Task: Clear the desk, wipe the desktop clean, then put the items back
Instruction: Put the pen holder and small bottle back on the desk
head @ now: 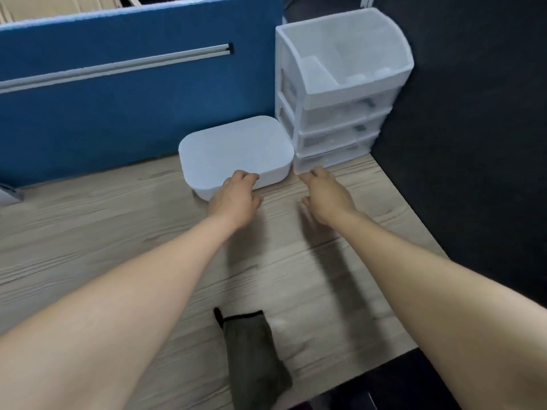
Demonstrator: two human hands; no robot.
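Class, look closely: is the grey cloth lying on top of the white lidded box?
No, the grey cloth lies on the desk's near edge, apart from the white box.

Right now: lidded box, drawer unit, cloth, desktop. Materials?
Lidded box: matte white plastic, it seems; smooth and opaque. Drawer unit: translucent frosted plastic; drawers show through. Cloth: grey woven fabric, limp. Desktop: pale wood-grain, likely laminate.
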